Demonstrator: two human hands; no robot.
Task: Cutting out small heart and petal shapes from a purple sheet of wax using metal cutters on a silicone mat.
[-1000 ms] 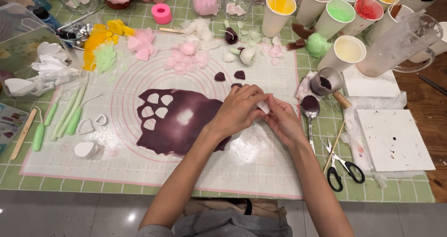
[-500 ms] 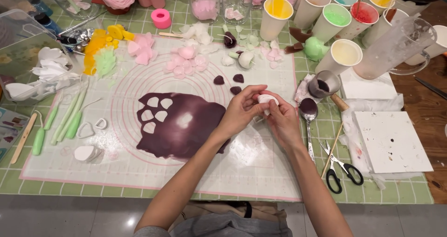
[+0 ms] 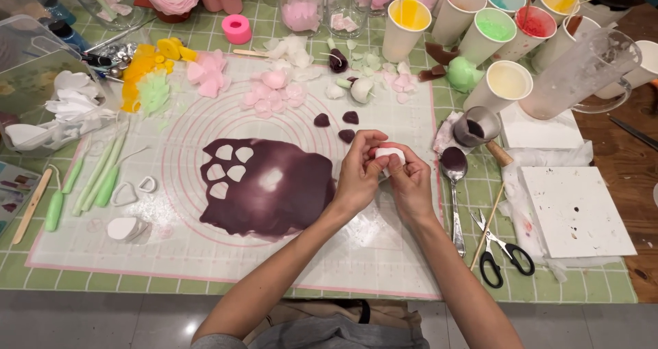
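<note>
Step in hand: both hands meet over the right part of the translucent silicone work mat (image 3: 288,253) and work a small white lump of modelling paste (image 3: 388,155); it looks like shaping or pressing a cut piece.
Left hand (image 3: 358,178): fingers curled, thumb and fingertips pinching the lump from the left.
Right hand (image 3: 410,184): fingers closed on the same lump from the right and below.
Where the lump is: held between both hands, lifted clear of the mat, just right of the rolled-out dark purple sheet of paste (image 3: 271,188).
How the lump looks: small, pale, rounded, mostly hidden by fingers; its exact form cannot be told.
Purple sheet: flat, irregular, with petal-shaped holes cut at its left side.
Next move calls for: light, even finger pressure, judging by how soft the paste seems.
Nearby: three small dark purple cut petals (image 3: 337,124) just above the hands; metal spoon (image 3: 454,178) and black-handled scissors (image 3: 504,253) to the right on the table.
</note>
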